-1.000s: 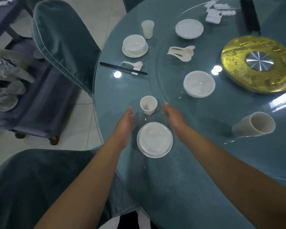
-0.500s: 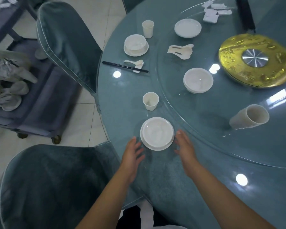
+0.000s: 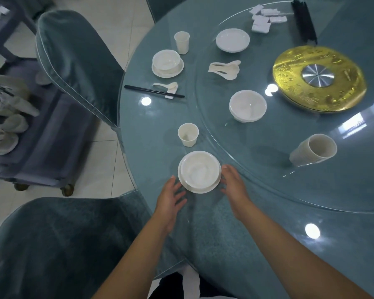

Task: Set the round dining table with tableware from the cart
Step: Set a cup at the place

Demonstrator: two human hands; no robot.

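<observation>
Head view: cart (image 3: 37, 134) tableware cut off, indistinct.

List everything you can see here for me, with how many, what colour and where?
bowl on saucer: 2 sets, white, one between the hands, one farther along the table edge
single cups: 2, white, one beyond each set
chopsticks: 1 pair, black, by the far set, on a rest with a spoon
glass turntable: 1, clear, mid-table
on it: bowl stack, plate, spoons, cup stack on its side, all white; chopstick bundle, black; gold disc
chairs: 2, teal, left
cart: 1, purple-grey, far left, holding white ware
left hand, right hand: open, either side of the near saucer
</observation>
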